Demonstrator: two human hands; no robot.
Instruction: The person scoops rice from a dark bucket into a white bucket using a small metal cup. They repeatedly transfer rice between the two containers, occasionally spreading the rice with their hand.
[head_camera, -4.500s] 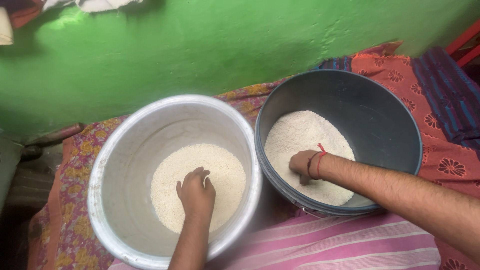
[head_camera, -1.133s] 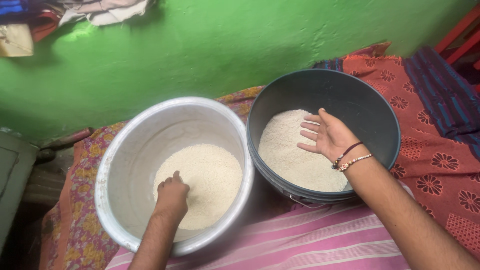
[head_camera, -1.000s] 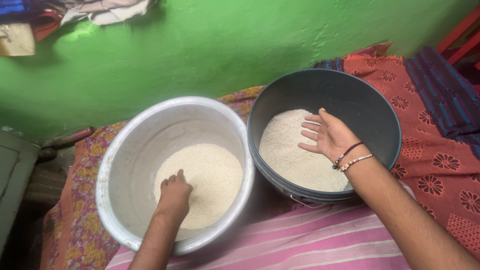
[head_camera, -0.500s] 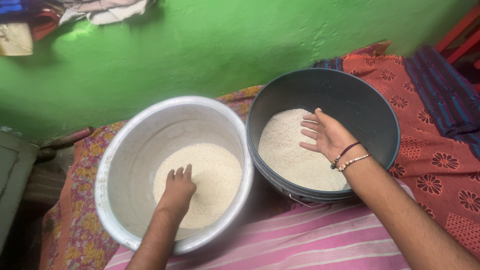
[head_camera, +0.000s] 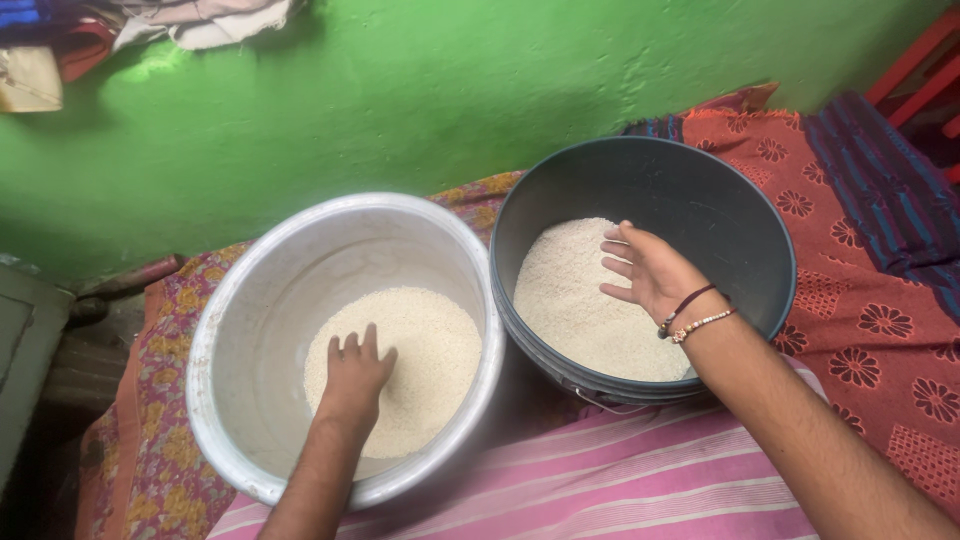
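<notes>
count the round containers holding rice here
2. The silver metal pot sits on the left with the left hand resting on its rice; the dark grey plastic bucket sits touching it on the right, the open right hand above its rice.

Green wall (head_camera: 400, 90), pink striped cloth (head_camera: 640, 480), orange flowered cloth (head_camera: 880, 330), clothes heap (head_camera: 150, 25)

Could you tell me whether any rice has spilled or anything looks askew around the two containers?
Nothing stands out. The rice sits inside the metal pot under the left hand, the rest inside the dark bucket below the open right hand. No grains show on the cloths.
</notes>
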